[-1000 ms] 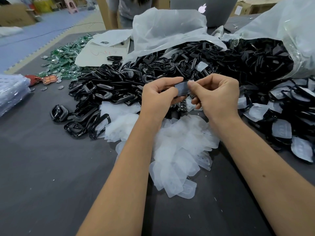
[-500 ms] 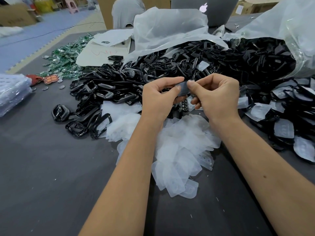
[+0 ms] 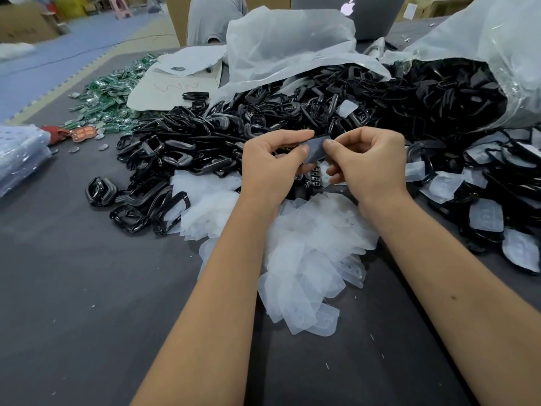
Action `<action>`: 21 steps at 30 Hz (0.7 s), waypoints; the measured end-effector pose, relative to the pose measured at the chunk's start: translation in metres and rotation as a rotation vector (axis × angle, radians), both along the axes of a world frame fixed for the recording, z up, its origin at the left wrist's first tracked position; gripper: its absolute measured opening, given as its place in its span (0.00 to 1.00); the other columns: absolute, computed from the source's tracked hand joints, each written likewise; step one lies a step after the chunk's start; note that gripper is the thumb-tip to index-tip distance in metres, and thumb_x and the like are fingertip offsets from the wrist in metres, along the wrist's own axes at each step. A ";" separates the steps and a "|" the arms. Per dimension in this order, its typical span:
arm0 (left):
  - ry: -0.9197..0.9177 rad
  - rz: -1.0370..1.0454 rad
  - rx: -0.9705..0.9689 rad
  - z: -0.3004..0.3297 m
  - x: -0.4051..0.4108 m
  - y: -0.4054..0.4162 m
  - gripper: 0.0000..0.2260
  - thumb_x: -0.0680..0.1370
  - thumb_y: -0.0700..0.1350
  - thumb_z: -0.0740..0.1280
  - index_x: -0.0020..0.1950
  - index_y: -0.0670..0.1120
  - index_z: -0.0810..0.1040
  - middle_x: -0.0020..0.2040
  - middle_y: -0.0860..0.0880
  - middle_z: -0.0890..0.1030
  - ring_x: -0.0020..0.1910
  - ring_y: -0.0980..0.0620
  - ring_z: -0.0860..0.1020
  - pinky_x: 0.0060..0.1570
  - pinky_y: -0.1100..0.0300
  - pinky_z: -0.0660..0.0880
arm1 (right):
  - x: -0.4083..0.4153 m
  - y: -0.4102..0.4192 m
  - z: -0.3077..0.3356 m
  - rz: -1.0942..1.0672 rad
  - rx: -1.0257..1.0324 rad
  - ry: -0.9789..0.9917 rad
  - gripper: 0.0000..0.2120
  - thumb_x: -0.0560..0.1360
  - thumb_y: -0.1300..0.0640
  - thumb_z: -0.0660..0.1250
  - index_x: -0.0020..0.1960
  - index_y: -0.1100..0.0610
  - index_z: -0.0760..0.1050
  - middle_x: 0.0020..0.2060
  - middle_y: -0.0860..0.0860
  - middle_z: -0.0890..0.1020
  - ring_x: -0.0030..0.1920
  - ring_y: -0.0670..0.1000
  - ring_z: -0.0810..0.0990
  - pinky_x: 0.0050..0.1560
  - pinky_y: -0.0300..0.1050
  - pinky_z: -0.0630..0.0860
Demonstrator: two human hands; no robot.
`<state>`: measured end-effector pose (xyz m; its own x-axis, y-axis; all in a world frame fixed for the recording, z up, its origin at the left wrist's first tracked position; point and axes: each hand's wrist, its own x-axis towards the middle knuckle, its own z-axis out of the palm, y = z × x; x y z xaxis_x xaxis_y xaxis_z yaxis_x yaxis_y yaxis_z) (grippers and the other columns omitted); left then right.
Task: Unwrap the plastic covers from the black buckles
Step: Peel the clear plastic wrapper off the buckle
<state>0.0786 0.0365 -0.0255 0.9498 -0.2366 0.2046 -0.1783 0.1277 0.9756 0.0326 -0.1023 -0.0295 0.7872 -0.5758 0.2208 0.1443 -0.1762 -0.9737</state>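
Observation:
My left hand (image 3: 270, 168) and my right hand (image 3: 370, 164) meet above the table, both pinching one wrapped black buckle (image 3: 315, 148) whose translucent plastic cover shows between the thumbs. Beneath the hands lies a heap of loose plastic covers (image 3: 307, 253). Unwrapped black buckles (image 3: 181, 153) pile up to the left and behind. Buckles still in covers (image 3: 486, 212) lie at the right. Most of the held buckle is hidden by my fingers.
A big clear plastic bag (image 3: 503, 48) spills buckles at the back right. Green packets (image 3: 111, 98) and a paper sheet (image 3: 169, 86) lie at the back left, a bubble-wrap stack (image 3: 17, 159) at the left edge. A laptop (image 3: 348, 10) and a seated person (image 3: 215, 19) are beyond.
The hands stay almost still on the same wrapped buckle, with only small finger shifts. The person behind the table has bent lower.

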 end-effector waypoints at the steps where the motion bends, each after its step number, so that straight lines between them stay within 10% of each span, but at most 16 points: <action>1: 0.001 -0.007 -0.004 0.001 0.000 0.000 0.10 0.77 0.29 0.70 0.50 0.42 0.87 0.41 0.51 0.87 0.42 0.52 0.86 0.44 0.57 0.83 | 0.000 0.000 0.000 0.005 0.040 0.001 0.07 0.76 0.61 0.77 0.41 0.60 0.81 0.28 0.52 0.84 0.26 0.49 0.82 0.27 0.41 0.77; 12: 0.039 -0.017 -0.040 0.004 -0.004 0.002 0.10 0.78 0.29 0.70 0.50 0.43 0.86 0.50 0.40 0.86 0.46 0.47 0.86 0.47 0.53 0.84 | -0.002 -0.001 0.000 -0.014 -0.161 -0.046 0.07 0.75 0.56 0.77 0.40 0.55 0.81 0.31 0.52 0.84 0.26 0.51 0.82 0.29 0.43 0.76; 21: 0.084 -0.008 -0.046 0.005 -0.005 0.004 0.07 0.78 0.32 0.71 0.50 0.42 0.86 0.45 0.42 0.86 0.42 0.49 0.85 0.40 0.60 0.81 | -0.003 -0.003 0.003 0.260 0.270 0.035 0.04 0.78 0.61 0.74 0.44 0.57 0.82 0.34 0.51 0.84 0.32 0.48 0.80 0.26 0.39 0.73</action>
